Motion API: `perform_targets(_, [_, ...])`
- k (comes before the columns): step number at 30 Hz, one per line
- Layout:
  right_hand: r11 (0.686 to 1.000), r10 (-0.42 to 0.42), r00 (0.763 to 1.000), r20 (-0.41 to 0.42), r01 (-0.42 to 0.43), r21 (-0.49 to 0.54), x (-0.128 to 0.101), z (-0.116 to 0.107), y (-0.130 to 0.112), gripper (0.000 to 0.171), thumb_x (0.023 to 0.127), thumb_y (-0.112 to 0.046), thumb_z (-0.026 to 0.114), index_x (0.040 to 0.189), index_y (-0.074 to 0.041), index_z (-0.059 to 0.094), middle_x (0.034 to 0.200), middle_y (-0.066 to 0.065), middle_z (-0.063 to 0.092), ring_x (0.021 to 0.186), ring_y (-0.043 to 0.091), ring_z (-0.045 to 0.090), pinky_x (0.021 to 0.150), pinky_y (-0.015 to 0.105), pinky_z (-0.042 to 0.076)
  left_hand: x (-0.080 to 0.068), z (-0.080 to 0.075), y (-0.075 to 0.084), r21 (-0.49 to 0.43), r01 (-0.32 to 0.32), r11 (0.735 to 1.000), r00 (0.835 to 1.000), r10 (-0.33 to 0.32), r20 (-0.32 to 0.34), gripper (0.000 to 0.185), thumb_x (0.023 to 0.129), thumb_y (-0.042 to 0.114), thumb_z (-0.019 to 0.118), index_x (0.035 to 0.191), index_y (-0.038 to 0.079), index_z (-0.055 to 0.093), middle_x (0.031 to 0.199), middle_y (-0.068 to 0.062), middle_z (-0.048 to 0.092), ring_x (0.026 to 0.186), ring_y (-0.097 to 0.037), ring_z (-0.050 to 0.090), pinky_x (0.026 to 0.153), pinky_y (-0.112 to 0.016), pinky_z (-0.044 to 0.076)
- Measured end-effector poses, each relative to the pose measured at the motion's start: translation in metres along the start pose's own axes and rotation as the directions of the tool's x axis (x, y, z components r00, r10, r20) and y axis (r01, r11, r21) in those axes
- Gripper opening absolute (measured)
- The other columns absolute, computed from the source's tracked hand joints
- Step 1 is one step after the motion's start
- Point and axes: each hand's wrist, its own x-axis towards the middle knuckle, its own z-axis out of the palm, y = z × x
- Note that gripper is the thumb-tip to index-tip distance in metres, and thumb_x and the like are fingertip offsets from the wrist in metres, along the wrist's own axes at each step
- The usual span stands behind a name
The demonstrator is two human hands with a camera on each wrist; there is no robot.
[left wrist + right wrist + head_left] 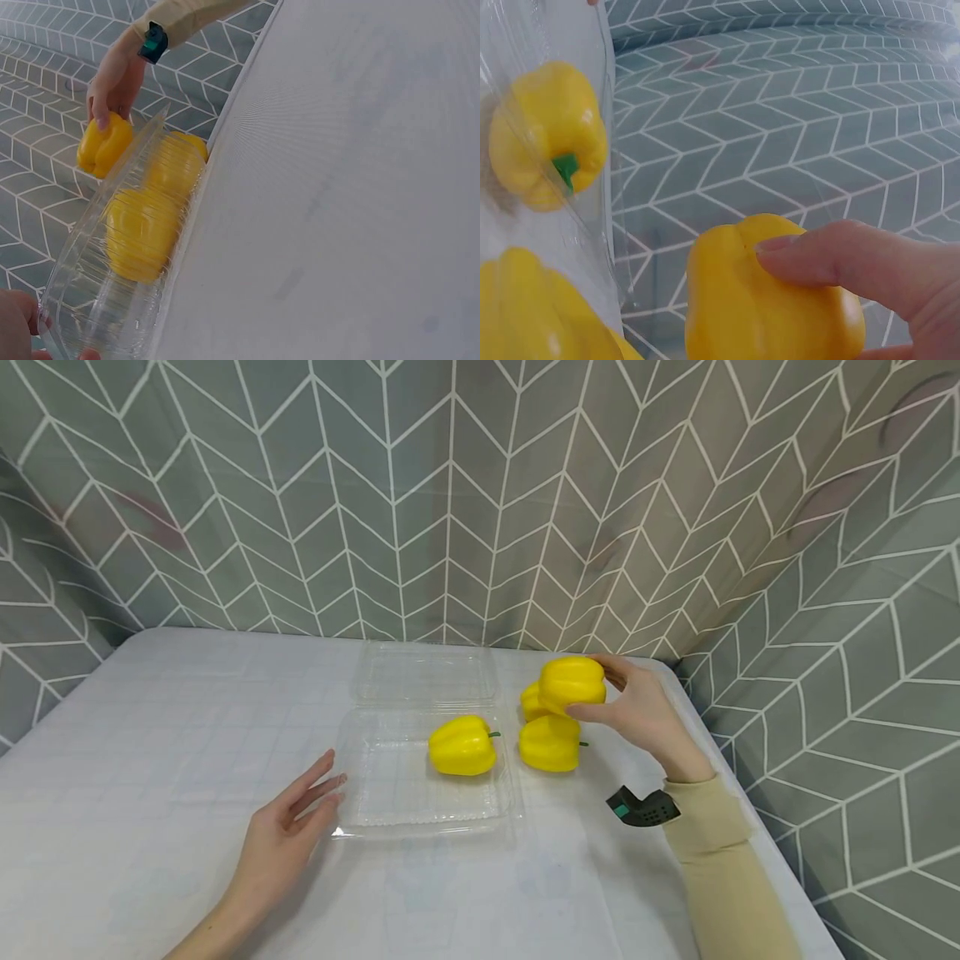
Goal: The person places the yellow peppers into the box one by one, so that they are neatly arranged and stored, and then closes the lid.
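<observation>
My right hand [637,706] grips a yellow bell pepper [572,683], raised above two other yellow bell peppers beside the container. In the right wrist view the thumb [817,255] presses on the held pepper's side. One of the lower peppers [549,744] lies with its green stem pointing right; the other [531,702] is partly hidden behind the held one. Inside the clear plastic clamshell container [390,818], another yellow bell pepper [461,746] lies on the right side. Relaxed and slightly bent, the fingers of my left hand [288,822] are at the container's left rim.
The container's clear lid [426,675] lies folded back toward the patterned curtain [420,510]. A white cloth [187,727] covers the table, whose right edge runs close by the right forearm. A black strap device [642,807] sits at the right wrist.
</observation>
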Motion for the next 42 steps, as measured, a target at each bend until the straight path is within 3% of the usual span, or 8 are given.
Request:
perform_targets(13, [0.999,-0.032,0.999,0.025,0.032,0.012,0.005,0.025,-0.02,0.078,0.079,-0.03,0.085,0.145,-0.009,0.048,0.145,0.009,0.053,0.144,0.035,0.037,0.119,0.059,0.032,0.0,0.001,-0.001,0.004,0.003,1.0,1.0,-0.003,-0.008,0.051,0.099,0.005,0.061,0.148,0.011,0.048,0.152,0.0,0.05,0.118,0.003,0.061,0.092,-0.01,0.052])
perform_targets(23, [0.996,-0.066,0.997,0.042,0.063,0.068,0.004,0.043,-0.035,0.079,0.076,-0.029,0.088,0.143,-0.011,0.05,0.14,0.007,0.056,0.134,0.03,0.048,0.112,0.051,0.044,-0.001,0.002,0.0,0.029,0.016,0.999,1.0,-0.016,-0.004,0.05,0.1,0.008,0.06,0.149,0.01,0.047,0.153,-0.01,0.047,0.118,0.005,0.06,0.092,-0.008,0.051])
perform_targets(42, [0.99,-0.127,0.99,0.052,0.124,0.065,0.001,0.099,-0.062,0.077,0.074,-0.036,0.087,0.14,-0.013,0.054,0.143,0.003,0.056,0.135,0.026,0.048,0.114,0.049,0.041,-0.001,0.003,0.001,0.042,0.019,0.999,1.0,-0.019,-0.005,0.051,0.1,0.008,0.06,0.149,0.01,0.047,0.153,-0.013,0.046,0.118,0.006,0.059,0.092,-0.007,0.05])
